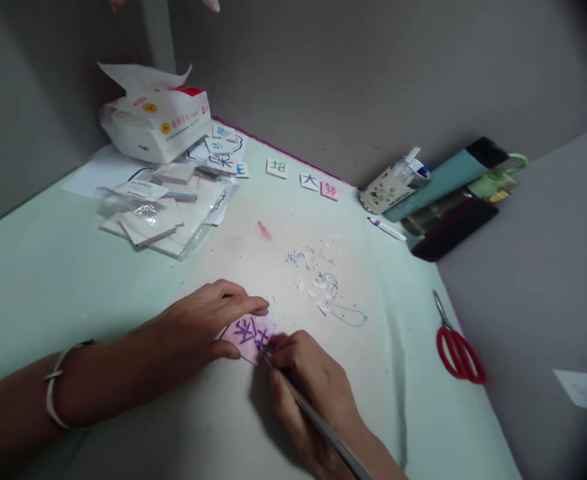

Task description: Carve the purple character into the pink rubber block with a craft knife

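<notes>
Two hands at one pink block (250,337): left hand (208,320) pins it to counter (48,280); right hand (306,380), grip closed on carving tool (318,423), mid-cut. Next stroke likely needs steady pressure.

A small pink block (250,337) with purple characters is pinned to the desk (48,280) near its front edge by the left hand (208,320). A thin tool (318,420) is gripped by the right hand (308,387), its tip touching the block's edge. Red scissors (456,347) lie by the right edge.
</notes>
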`<state>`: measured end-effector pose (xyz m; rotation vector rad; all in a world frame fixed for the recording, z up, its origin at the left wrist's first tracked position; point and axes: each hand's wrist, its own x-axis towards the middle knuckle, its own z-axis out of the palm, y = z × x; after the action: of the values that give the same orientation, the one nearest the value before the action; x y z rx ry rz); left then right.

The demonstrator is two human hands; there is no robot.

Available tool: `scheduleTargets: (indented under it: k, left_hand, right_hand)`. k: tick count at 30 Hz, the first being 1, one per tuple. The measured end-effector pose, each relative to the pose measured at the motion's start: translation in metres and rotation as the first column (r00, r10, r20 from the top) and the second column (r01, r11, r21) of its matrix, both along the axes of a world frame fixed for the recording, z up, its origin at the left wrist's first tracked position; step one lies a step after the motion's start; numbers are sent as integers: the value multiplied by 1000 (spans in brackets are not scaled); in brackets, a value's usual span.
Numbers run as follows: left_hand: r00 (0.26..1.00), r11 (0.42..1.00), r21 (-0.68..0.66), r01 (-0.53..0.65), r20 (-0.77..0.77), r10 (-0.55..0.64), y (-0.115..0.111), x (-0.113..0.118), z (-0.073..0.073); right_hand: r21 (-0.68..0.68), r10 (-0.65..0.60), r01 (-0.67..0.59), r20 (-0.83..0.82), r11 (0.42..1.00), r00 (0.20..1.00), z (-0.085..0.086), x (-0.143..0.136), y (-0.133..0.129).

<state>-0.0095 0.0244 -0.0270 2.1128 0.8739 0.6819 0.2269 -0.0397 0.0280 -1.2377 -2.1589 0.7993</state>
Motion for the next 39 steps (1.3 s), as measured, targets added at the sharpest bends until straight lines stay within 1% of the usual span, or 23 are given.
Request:
scheduleTargets:
  k: [3, 6, 14, 18, 23, 28, 31, 35, 39]
  left_hand:
    - [1000, 1000, -14, -6, -7, 6, 0, 0, 1]
    - [1000, 1000, -13, -3, -14, 2, 1, 0, 2]
    - [1000, 1000, 12, -5, 3, 5, 1, 1, 0]
    - [1000, 1000, 6, -1, 4, 1, 1, 1, -1]
    - [1000, 1000, 0, 4, 8, -4, 1, 0, 1]
    - [1000, 1000, -14, 15, 16, -15, 0, -2, 1]
    - [1000, 1000, -16, 9, 14, -8, -1, -2, 1]
    - [1000, 1000, -10, -11, 18, 11, -3, -3, 2]
    - [999, 999, 4, -36, 11, 36, -6, -2, 6]
  right_hand:
    - [73, 8, -10, 20, 997, 1000, 4, -3, 2]
    - [102, 13, -14, 15, 995, 1000, 8, -6, 3]
    - [122, -24, 23, 10, 992, 1000, 5, -7, 3]
    - [99, -32, 30, 16, 995, 999, 6, -7, 2]
    - [122, -49, 47, 14, 991, 999, 6, -8, 3]
    - [88, -36, 35, 12, 996, 999, 6, -6, 2]
    - [97, -36, 35, 9, 995, 999, 7, -5, 2]
    - [115, -46, 47, -12, 992, 999, 3, -6, 1]
    - [160, -51, 58, -49, 985, 998, -8, -5, -3]
